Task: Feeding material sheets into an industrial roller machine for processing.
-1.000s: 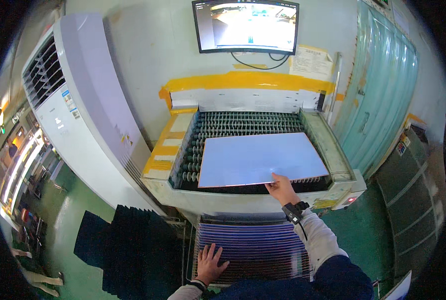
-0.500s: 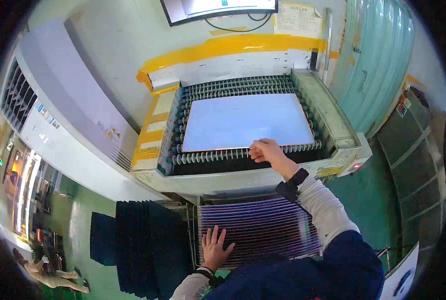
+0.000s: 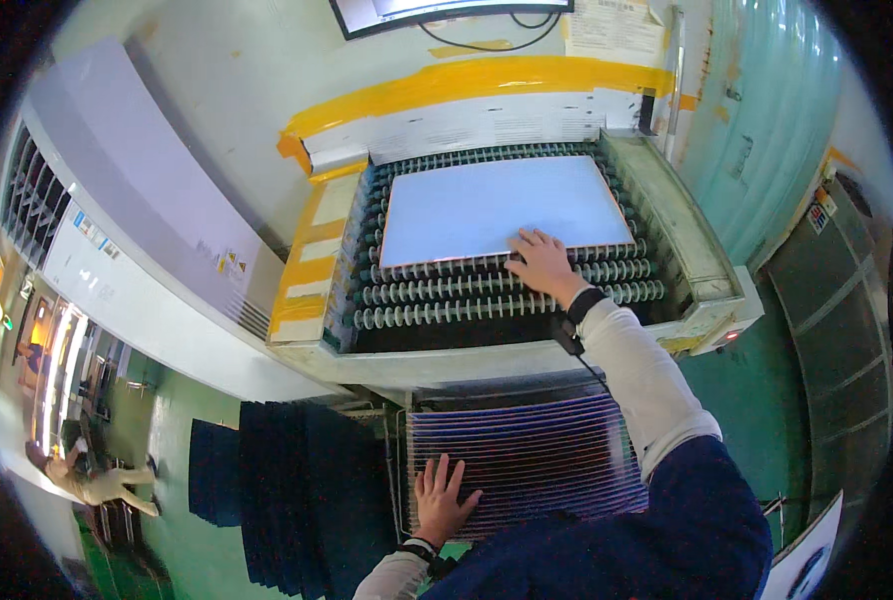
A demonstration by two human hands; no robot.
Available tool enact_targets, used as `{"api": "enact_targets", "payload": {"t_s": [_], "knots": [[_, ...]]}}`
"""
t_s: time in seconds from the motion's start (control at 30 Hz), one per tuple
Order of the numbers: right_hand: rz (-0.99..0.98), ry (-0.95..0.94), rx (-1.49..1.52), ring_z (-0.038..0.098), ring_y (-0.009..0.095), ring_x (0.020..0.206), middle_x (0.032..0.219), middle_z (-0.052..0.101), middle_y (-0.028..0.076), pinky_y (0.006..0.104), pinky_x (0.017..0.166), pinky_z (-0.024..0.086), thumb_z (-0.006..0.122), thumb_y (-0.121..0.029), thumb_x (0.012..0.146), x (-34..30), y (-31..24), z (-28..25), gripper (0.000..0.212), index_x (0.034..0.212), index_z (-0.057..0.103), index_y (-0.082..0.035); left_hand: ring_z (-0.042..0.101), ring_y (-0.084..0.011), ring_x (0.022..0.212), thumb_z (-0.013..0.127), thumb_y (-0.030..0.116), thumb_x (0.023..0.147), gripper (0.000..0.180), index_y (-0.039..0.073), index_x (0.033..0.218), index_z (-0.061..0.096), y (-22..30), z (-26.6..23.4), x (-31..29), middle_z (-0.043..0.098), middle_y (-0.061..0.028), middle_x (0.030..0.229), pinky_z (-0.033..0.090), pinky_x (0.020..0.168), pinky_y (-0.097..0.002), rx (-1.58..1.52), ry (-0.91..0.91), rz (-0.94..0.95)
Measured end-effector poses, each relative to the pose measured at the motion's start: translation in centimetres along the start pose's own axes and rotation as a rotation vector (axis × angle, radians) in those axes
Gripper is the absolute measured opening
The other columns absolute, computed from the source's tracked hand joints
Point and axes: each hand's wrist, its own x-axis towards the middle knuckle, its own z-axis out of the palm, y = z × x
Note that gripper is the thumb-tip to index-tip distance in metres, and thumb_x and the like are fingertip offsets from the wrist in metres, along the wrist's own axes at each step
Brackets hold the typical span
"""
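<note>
A flat rectangular panel [image 3: 502, 208], pale bluish-white with a thin copper-coloured edge, lies on the roller conveyor [image 3: 417, 296] in front of me. At its near right edge, my right hand [image 3: 547, 268] rests with fingers stretched out onto the surface, not gripping it. Lower down, my left hand [image 3: 445, 503] is open with spread fingers over a rack [image 3: 537, 450] of closely spaced panels standing in rows. I cannot tell whether that hand touches them. Black bands circle both wrists.
Dark sheets [image 3: 307, 490] stand in a stack left of the rack. A tall white cabinet [image 3: 157, 200] flanks the conveyor, whose metal side frame [image 3: 667, 220] bounds it on the right. A grey mesh rack [image 3: 832, 310] stands farther right. Another person [image 3: 97, 485] is at the far left.
The panel has moved away from me along the rollers, baring more of them in front. My right hand has followed it forward, its pinch opened out. My left hand stays over the rack.
</note>
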Motion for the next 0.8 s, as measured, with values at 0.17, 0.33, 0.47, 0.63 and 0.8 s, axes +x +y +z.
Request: {"api": "enact_targets", "payload": {"t_s": [0.17,0.33,0.47,0.63,0.8], "knots": [[-0.037,0.014,0.016,0.040,0.040,0.145,0.156,0.047,0.019,0.0567,0.117,0.033,0.060,-0.050,0.098,1.8,-0.8,-0.4,0.060,0.143,0.058,-0.010,0.032,-0.0443,0.148,0.067,0.056,0.092,0.073,0.016,0.151,0.051,0.5,-0.7,0.3,0.037,-0.0160,0.162,0.026,0.119,-0.0614,0.002,-0.021,-0.007],[-0.256,-0.138,0.742,0.066,0.034,0.117,0.128,0.069,0.019,0.0439,0.096,0.053,0.065,-0.042,0.098,-5.1,-9.1,-3.1,0.048,0.126,0.069,-0.003,0.032,-0.0436,0.149,0.067,0.056,0.092,0.073,0.017,0.152,0.051,0.0,-0.6,0.0,0.035,-0.0148,0.164,0.026,0.119,-0.0613,-0.043,-0.035,-0.049],[-0.319,-0.659,0.718,0.069,0.035,0.111,0.120,0.072,0.021,0.0431,0.093,0.054,0.067,-0.047,0.097,-13.6,-11.2,-0.8,0.051,0.122,0.070,-0.002,0.030,-0.0430,0.150,0.068,0.054,0.092,0.073,0.018,0.153,0.049,0.0,-0.2,0.2,0.033,-0.0146,0.165,0.024,0.120,-0.0602,-0.074,-0.032,-0.060],[-0.127,-0.660,0.277,0.066,0.039,0.116,0.123,0.070,0.024,0.0448,0.100,0.050,0.066,-0.063,0.091,-19.5,-5.0,9.6,0.070,0.125,0.070,-0.002,0.029,-0.0417,0.151,0.069,0.052,0.092,0.073,0.018,0.153,0.049,0.1,-0.7,0.5,0.032,-0.0141,0.166,0.023,0.122,-0.0584,-0.111,-0.056,-0.064],[0.071,-0.627,0.416,0.067,0.037,0.114,0.119,0.072,0.021,0.0437,0.098,0.050,0.065,-0.062,0.091,-20.3,-4.4,11.3,0.067,0.123,0.072,-0.004,0.029,-0.0403,0.152,0.068,0.054,0.092,0.073,0.018,0.152,0.049,-0.5,0.2,-0.3,0.032,-0.0150,0.166,0.022,0.123,-0.0568,-0.115,-0.004,-0.065]]}}
